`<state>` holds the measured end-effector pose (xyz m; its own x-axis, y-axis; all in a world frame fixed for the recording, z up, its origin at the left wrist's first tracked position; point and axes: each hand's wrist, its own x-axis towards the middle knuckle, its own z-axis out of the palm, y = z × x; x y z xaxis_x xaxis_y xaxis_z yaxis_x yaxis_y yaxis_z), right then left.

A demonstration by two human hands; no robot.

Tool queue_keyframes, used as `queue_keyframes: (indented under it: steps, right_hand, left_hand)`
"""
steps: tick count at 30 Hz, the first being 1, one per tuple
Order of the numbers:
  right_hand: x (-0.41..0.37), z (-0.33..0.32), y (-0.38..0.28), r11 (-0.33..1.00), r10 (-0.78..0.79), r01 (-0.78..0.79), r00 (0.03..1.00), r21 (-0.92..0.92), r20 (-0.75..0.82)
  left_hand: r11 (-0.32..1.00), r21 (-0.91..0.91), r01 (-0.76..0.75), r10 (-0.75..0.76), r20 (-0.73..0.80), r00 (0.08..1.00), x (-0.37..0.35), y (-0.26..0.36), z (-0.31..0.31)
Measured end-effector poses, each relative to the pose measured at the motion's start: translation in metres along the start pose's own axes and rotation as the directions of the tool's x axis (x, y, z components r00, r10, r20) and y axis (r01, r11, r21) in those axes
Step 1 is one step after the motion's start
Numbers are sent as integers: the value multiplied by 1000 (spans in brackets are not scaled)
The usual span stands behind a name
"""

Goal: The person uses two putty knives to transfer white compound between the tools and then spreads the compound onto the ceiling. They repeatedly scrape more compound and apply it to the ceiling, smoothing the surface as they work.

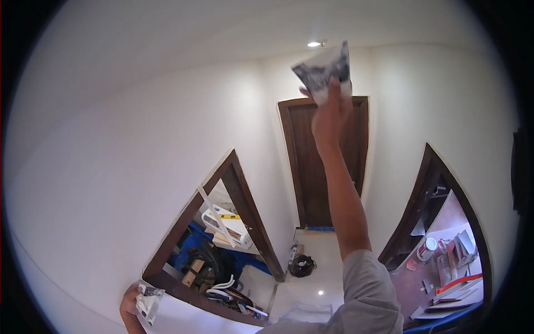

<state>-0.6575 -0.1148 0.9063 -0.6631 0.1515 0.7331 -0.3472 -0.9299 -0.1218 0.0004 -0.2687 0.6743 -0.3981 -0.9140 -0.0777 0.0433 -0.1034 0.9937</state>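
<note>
My right hand [329, 114] is raised high at the centre, arm stretched out, closed on a broad putty knife [322, 72]. Its wide grey blade flares upward, smeared with white, and overlaps the line between wall and ceiling [222, 33] in this view. Low on the left, my left hand [130, 303] grips a second putty knife [150, 303] by its near side. White filler lies on that blade, and its handle is hidden by the fingers. The white left wall [139, 167] is right behind it.
A dark wooden door [311, 161] stands at the corridor's end. Doorways with brown frames [178, 228] open on both sides; tools and boxes fill the left room, boards and a paint bucket [427, 249] the right. A coiled black cable [302, 266] lies on the floor.
</note>
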Motion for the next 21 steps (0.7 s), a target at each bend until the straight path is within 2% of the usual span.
queue_keyframes:
  steps: [3, 4, 6, 7, 8, 11, 12, 15, 17, 19, 20, 21]
  right_hand:
    - [42, 40, 17, 992, -65, 70, 997, 102, -52]
    - [50, 53, 16, 985, -45, 59, 995, 165, -85]
    - [66, 71, 18, 958, 15, 22, 992, 284, -128]
    - [72, 80, 19, 961, 6, 44, 984, 273, -178]
    - [76, 87, 19, 964, 20, 40, 974, 261, -224]
    - [89, 102, 24, 958, 27, 63, 952, 279, -306]
    - [95, 106, 25, 954, 22, 78, 945, 291, -325]
    - [114, 128, 22, 960, 96, 7, 931, 280, -351]
    - [104, 159, 9, 981, -81, 154, 877, 118, -473]
    - [56, 175, -37, 924, -381, 339, 856, -178, -348]
    - [45, 181, -29, 843, -531, 434, 766, -317, -363]
    - [39, 173, -23, 859, -506, 435, 803, -269, -316]
  left_hand:
    - [998, 51, -31, 34, -43, 999, 45, -60, -98]
    - [999, 25, -37, 39, -45, 998, 46, -63, -103]
    - [997, 68, -31, 33, -30, 999, 33, -46, -72]
    - [996, 87, -30, 32, -23, 999, 29, -37, -60]
    - [996, 86, -29, 35, -77, 996, 37, -50, -72]
    - [998, 66, 17, -20, 49, 999, 11, -11, -17]
    - [997, 71, 5, -8, 45, 999, 13, -13, -20]
    - [997, 80, -12, 9, 38, 999, 15, -15, -18]
    - [998, 71, -3, 1, 32, 999, 5, -5, -1]
    - [999, 46, -6, 5, 18, 1000, 7, -8, -1]
    - [999, 33, -8, 8, 10, 1000, 9, -11, -3]
    - [1000, 26, -12, 11, 22, 1000, 8, -11, -3]
